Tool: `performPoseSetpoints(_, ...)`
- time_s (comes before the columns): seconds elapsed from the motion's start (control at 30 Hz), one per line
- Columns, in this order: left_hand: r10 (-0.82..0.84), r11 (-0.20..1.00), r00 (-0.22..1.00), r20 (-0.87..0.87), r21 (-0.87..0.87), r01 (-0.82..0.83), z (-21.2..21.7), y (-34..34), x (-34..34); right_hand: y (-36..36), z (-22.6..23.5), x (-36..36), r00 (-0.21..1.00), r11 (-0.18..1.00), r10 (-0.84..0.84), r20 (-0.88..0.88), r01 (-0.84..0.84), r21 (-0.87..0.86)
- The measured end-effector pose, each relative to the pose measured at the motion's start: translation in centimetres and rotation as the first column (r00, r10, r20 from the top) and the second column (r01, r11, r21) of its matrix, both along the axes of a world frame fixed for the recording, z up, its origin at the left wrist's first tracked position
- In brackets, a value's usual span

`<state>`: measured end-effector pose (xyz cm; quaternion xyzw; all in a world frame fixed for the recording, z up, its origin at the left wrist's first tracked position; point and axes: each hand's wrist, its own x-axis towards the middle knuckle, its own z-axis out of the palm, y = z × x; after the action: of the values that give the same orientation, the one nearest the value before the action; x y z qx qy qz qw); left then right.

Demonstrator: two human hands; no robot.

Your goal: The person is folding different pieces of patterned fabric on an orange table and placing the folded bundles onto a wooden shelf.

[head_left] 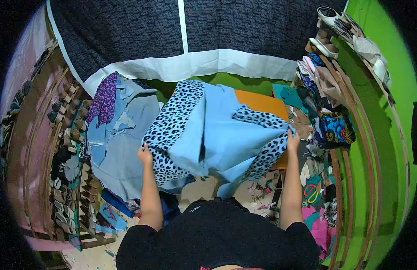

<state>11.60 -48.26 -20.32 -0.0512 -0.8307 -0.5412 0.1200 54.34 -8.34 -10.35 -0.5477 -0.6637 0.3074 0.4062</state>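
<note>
A large piece of fabric [235,128], light blue on one face and black-spotted leopard print on the other, is stretched between my two hands. My left hand [146,154] pinches its leopard-print edge at the left. At the right, my right hand [293,140] grips a gathered corner. The middle of the cloth sags and folds, with its lower part hanging near my body. Under its far right part an orange board or sheet [262,102] shows; the rest of that surface is covered by the cloth.
Left of the cloth lies a heap of grey-blue fabric [123,148] with a purple floral piece [102,96]. Racks of shoes [66,193] line the left side. On the right are orange-and-yellow-handled scissors [311,193], pink scraps [320,227] and wooden rails [352,108]. Scraps litter the floor.
</note>
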Motion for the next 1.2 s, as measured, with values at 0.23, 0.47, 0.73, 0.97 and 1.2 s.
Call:
performPoseSetpoints(0.23, 0.332, 0.756, 0.923, 0.193, -0.639, -0.138, 0.6, 0.9, 3.2, 3.5, -4.9, 0.6, 0.982, 0.98, -0.044, 0.186, 0.078, -0.183)
performPoseSetpoints(0.47, -0.466, 0.744, 0.88, -0.096, -0.58, 0.331, 2.1, 9.8, 14.6, 0.0, -5.3, -2.3, 0.924, 0.904, -0.073, 0.375, 0.22, -0.367)
performPoseSetpoints(0.73, -0.337, 0.653, 0.914, 0.226, -0.643, 0.4, 2.6, 10.8, 11.9, 4.5, -7.1, 0.4, 0.955, 0.998, 0.053, 0.291, -0.039, -0.055)
performPoseSetpoints(0.97, -0.392, 0.88, 0.836, 0.383, 0.422, 0.22, 6.5, 9.7, -1.7, 8.2, 5.8, -6.5, 0.886, 0.888, 0.458, 0.068, -0.452, -0.086)
performPoseSetpoints(1.2, -0.723, 0.372, 0.66, 0.202, 0.919, 0.127, 20.8, 21.6, -6.6, 21.5, 14.2, -9.4, 0.914, 0.931, 0.358, -0.193, -0.365, -0.004)
